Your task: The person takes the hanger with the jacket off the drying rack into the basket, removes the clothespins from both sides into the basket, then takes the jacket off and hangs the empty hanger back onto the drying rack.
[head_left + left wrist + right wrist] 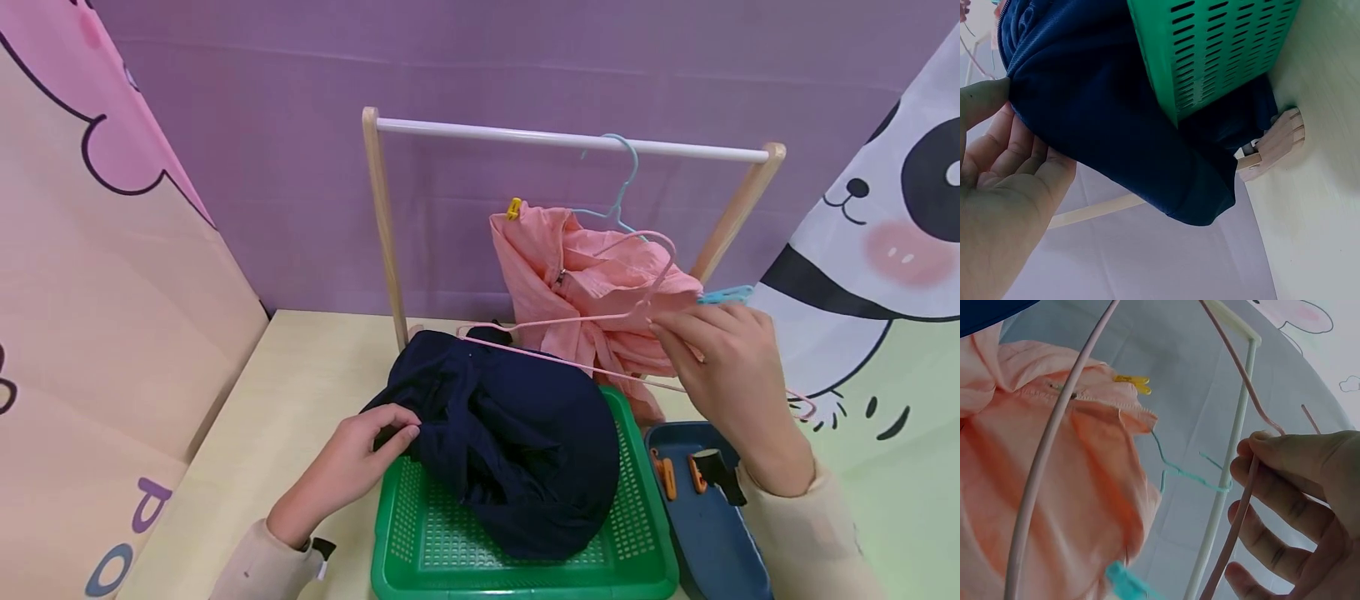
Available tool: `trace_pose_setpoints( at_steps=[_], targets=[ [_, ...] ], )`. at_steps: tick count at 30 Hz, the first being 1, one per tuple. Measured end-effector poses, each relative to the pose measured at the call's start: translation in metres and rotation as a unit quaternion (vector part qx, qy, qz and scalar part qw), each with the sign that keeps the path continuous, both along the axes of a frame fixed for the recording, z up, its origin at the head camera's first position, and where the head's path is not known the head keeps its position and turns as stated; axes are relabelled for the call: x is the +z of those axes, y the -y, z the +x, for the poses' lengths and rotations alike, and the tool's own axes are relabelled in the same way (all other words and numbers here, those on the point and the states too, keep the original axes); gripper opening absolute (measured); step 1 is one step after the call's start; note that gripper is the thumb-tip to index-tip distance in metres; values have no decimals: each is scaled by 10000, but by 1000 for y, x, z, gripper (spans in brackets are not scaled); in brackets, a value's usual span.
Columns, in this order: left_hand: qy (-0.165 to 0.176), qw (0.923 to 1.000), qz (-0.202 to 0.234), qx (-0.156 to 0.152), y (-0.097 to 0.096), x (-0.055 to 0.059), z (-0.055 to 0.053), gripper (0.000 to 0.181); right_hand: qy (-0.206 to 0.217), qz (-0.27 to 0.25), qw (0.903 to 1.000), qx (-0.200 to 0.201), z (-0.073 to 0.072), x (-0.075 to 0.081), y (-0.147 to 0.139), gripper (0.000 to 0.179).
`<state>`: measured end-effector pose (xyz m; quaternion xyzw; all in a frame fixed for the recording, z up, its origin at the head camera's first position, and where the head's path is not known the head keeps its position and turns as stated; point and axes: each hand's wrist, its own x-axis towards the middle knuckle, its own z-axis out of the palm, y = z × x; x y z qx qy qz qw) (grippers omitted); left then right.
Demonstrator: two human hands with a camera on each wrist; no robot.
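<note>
A dark navy garment (525, 450) lies bunched over the green basket (427, 525), and one part of it hangs past the basket's left side. My left hand (367, 446) pinches the garment's edge between thumb and fingers, which the left wrist view shows up close. My right hand (731, 367) holds a pink clothes hanger (555, 320) near the base of its hook. The hanger stretches across above the far part of the navy garment. Behind it, a pink garment (600, 267) hangs on a light-blue hanger (626, 179) from the white rail.
A rack with a white rail (510, 133) and wooden posts stands at the back. A yellow clip (513, 208) and a blue clip (726, 295) grip the pink garment. Right of the basket sits a blue tray (712, 550) with orange clips (666, 477).
</note>
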<state>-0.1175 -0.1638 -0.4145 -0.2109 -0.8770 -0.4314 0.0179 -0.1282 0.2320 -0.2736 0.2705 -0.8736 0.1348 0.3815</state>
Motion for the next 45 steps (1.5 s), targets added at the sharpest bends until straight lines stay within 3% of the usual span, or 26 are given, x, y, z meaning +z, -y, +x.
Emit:
trace_pose_setpoints(
  at_steps=[2, 13, 29, 37, 45],
  targets=[
    [45, 10000, -23, -28, 0, 0, 0, 6, 29, 27, 10000, -48, -5, 1, 5, 24],
    [181, 9997, -82, -129, 0, 0, 2, 9, -30, 84, 9990, -441, -53, 16, 51, 13],
    [282, 9994, -97, -195, 1, -3, 0, 9, 580, -5, 9929, -1041, -117, 59, 137, 21],
    [258, 9994, -74, -215, -1, -5, 1, 7, 954, 195, 9881, -1191, -135, 53, 169, 19],
    [213, 9995, -65, -233, -3, -5, 2, 7, 1356, 415, 9819, -1253, -140, 42, 180, 20]
  ],
)
